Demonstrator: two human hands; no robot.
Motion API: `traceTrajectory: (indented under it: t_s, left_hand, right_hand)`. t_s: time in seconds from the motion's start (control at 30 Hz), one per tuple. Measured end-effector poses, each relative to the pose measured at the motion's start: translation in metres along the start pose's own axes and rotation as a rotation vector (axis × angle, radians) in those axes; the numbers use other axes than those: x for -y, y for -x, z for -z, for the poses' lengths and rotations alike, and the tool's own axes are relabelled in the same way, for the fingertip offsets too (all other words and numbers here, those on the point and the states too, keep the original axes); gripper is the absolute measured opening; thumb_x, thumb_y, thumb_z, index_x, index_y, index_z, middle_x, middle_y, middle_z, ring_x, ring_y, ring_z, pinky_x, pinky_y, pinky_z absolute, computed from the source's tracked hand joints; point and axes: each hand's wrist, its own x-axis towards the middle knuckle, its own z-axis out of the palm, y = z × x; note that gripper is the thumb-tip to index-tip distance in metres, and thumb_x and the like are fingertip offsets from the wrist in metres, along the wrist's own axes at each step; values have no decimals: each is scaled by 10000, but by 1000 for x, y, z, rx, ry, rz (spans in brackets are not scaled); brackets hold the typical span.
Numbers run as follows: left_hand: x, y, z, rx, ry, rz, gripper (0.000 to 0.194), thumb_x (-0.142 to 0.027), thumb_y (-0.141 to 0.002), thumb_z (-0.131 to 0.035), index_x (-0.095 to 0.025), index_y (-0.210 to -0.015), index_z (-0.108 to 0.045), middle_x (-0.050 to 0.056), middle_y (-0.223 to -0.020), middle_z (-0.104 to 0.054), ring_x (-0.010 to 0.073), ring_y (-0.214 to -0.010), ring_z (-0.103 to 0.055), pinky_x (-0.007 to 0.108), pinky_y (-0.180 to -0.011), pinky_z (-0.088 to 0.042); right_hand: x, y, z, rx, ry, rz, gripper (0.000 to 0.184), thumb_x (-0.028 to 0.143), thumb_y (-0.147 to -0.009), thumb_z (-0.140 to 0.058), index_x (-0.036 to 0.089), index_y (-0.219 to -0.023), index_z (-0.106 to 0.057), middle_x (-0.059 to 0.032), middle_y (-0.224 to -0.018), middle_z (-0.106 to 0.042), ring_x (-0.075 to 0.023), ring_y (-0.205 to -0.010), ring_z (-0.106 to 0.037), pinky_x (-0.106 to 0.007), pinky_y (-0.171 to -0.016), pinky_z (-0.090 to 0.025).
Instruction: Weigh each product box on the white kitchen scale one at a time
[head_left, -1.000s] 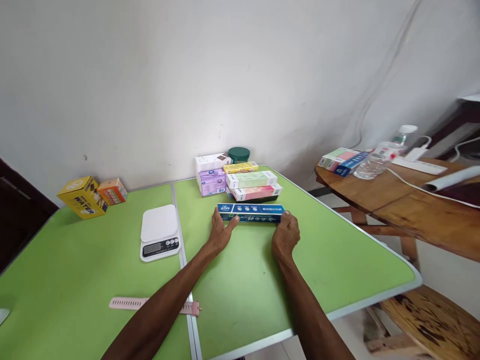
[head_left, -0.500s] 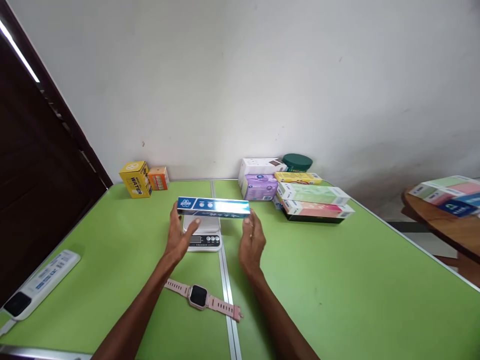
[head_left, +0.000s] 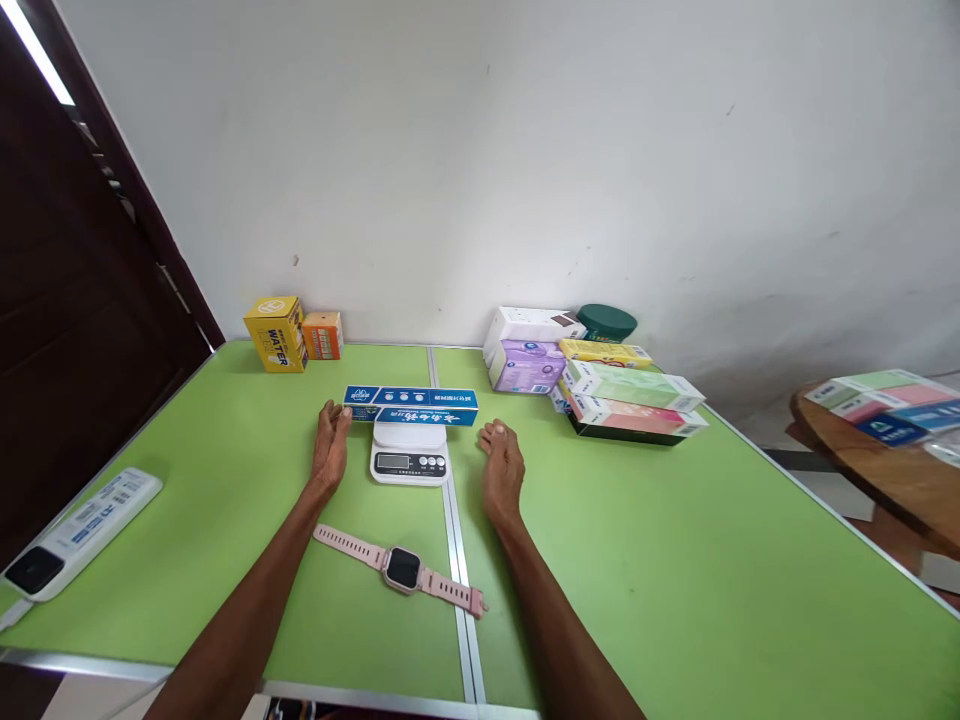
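A long blue box (head_left: 411, 404) lies across the top of a small white kitchen scale (head_left: 409, 452) on the green table (head_left: 675, 540). My left hand (head_left: 330, 452) is just left of the scale, fingers stretched out, fingertips at the box's left end. My right hand (head_left: 502, 470) rests flat on the table right of the scale, fingers apart, a little short of the box's right end. Neither hand holds anything.
A pink smartwatch (head_left: 401, 568) lies in front of the scale. Stacked boxes (head_left: 600, 385) and a green lid (head_left: 606, 322) stand at the back right, yellow (head_left: 276, 333) and orange (head_left: 322, 335) boxes at the back left. A white power strip (head_left: 75, 530) lies far left. A wooden table (head_left: 892, 470) stands to the right.
Both hands carried the blue box from the table's right half leftward, set it on the scale and let go. The camera has turned left.
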Motion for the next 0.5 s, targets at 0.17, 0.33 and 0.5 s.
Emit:
traceTrajectory:
  t_s: [0.17, 0.33, 0.5]
  left_hand:
    - [16, -8, 3, -38, 57, -20, 790, -786, -998, -483, -175, -1498, -517, 214, -1585, -588, 303, -1401, -660, 478, -1233, -500]
    - [20, -10, 2, -59, 103, -32, 699, -753, -1000, -509, -179, -1393, -575, 211, -1504, -646, 301, -1384, -672, 494, -1236, -499]
    - [21, -9, 4, -48, 71, -97, 701, -760, -997, -514, -195, -1402, -597, 212, -1508, -647, 337, -1400, -660, 548, -1230, -498]
  right_hand:
    - [0, 0, 7, 15, -16, 41, 736, 831, -942, -474, 162, -1181, -669, -136, -1075, -751, -270, -1000, -725, -504, -1009, -586]
    - [4, 1, 5, 25, -7, 51, 700, 833, -939, -470, 186, -1110, -675, -131, -1065, -758, -267, -965, -725, -491, -976, -599]
    - [2, 1, 6, 27, 7, 64, 746, 818, -967, -431, 151, -1171, -697, -171, -1113, -764, -297, -1014, -737, -503, -968, -597]
